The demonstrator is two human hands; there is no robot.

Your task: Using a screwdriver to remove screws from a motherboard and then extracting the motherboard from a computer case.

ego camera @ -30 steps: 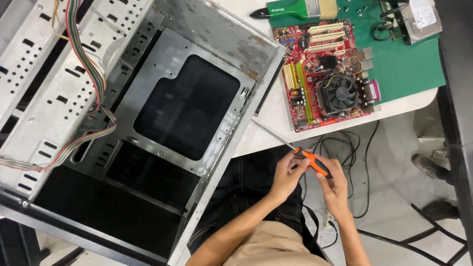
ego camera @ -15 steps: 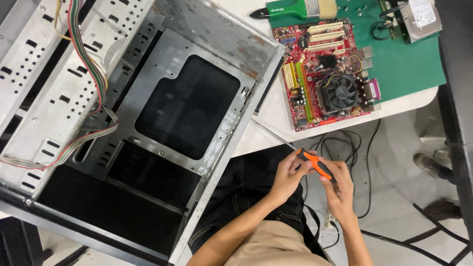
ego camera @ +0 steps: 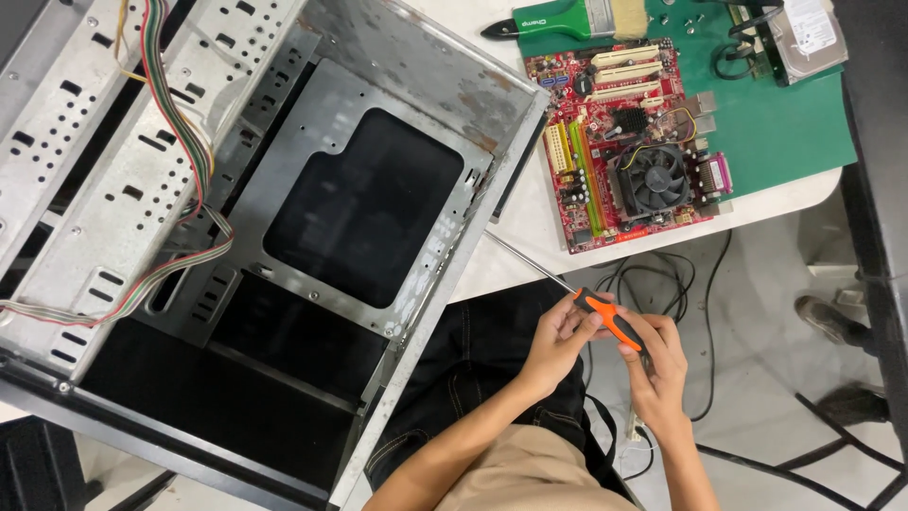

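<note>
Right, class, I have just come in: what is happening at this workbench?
A seated person holds a screwdriver with an orange and black handle in both hands: the left hand at the front of the handle, the right hand around its rear. Its thin shaft points toward the edge of an empty metal computer case, lying open on the white table. A bundle of coloured wires trails through the case. Beside it a red motherboard with its cooling fan rests on a green mat, near a paintbrush.

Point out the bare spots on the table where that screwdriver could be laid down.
Free: the white table strip between the open computer case and the red motherboard, and the green mat right of the board. Crowded: the mat's top edge, with brush, screws and hard drive. Both hands hold the screwdriver.
</note>
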